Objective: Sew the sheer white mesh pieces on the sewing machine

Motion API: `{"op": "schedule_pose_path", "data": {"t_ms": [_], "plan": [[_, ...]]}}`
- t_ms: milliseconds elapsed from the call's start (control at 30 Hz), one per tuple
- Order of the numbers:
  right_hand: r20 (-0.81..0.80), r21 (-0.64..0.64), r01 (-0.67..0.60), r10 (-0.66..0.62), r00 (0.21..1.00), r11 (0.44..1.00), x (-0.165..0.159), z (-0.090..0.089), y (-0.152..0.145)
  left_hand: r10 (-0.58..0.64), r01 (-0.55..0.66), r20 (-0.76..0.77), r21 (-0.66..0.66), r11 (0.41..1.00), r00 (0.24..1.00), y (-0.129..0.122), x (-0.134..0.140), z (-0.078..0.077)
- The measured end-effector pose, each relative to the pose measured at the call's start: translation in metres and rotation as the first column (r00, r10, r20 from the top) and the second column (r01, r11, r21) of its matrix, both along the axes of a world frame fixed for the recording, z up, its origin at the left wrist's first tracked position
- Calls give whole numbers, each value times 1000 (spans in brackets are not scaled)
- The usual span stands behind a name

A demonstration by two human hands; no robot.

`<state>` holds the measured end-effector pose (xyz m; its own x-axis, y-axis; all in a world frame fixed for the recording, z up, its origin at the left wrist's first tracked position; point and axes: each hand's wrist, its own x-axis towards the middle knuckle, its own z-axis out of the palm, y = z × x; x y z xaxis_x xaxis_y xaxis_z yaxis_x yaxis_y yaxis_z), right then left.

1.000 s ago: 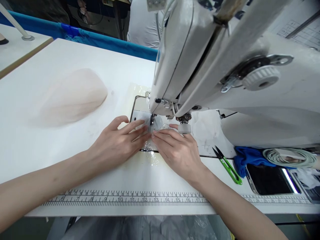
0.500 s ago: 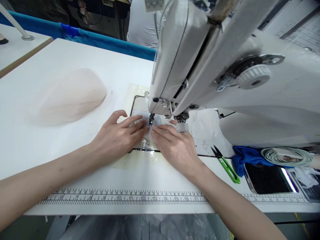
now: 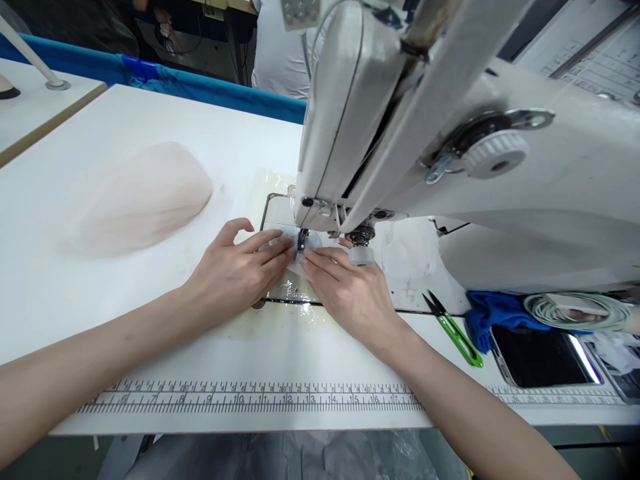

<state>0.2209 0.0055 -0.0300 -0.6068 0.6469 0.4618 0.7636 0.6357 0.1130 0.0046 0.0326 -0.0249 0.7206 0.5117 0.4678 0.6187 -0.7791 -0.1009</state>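
Note:
At the sewing machine (image 3: 345, 113), both hands meet around the presser foot (image 3: 302, 240). My left hand (image 3: 245, 267) lies palm down on the metal bed plate (image 3: 290, 290), its fingers stretched towards the left side of the foot. From the other side, my right hand (image 3: 350, 287) rests with fingers extended and fingertips just in front of the foot. Something thin and pale seems to lie beneath the fingertips, but they cover most of it and I cannot make out what it is. A sheer beige cloth piece (image 3: 155, 197) lies on the table left of my left hand.
Green thread snips (image 3: 457, 337) lie right of my right hand. Beyond them are a blue cloth (image 3: 483, 317), a phone (image 3: 545, 357) and a coiled pale cord (image 3: 575, 311). A printed ruler (image 3: 260, 398) runs along the front edge. Behind the table sits a person in white (image 3: 283, 50).
The view has shifted slightly. Both hands stay in nearly the same place at the presser foot, and the beige cloth has not moved on the table.

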Motion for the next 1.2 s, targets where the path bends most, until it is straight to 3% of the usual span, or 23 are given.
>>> {"op": "schedule_pose_path", "data": {"t_ms": [333,733,900,1133,1200], "plan": [[-1,68,-9,10,1000,998,1,-3,5,13,-11,-35,50,999,999,3,2,1],[15,-10,23,-23,1000,1000,1,-2,5,21,-21,-11,-7,1000,1000,5,2,0],[36,5,30,-30,999,1000,1,-3,6,6,-6,-8,41,999,1000,5,2,-2],[25,3,23,-23,999,1000,1,1,6,114,-114,-40,0,993,993,0,2,1],[10,-14,31,-31,999,999,0,4,4,95,-93,-50,27,995,994,-3,1,5]]}}
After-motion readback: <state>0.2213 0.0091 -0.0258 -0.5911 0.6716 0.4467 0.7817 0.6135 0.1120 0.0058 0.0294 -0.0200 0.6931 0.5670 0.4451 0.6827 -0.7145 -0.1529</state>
